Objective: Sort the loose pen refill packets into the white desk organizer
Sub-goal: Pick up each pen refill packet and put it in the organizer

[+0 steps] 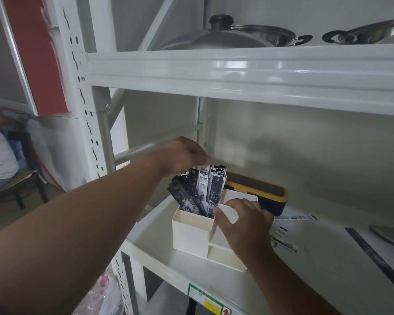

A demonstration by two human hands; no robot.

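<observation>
Head view shows your left hand pinching the top of a refill packet standing in the white organizer on the shelf. Your right hand grips the organizer's divider, with loose packets lying just beside it.

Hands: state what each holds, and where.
Left hand pinches a refill packet by its top end. Right hand grips the organizer at its rim.

white shelf; organizer, yellow-black case, loose packets
</observation>
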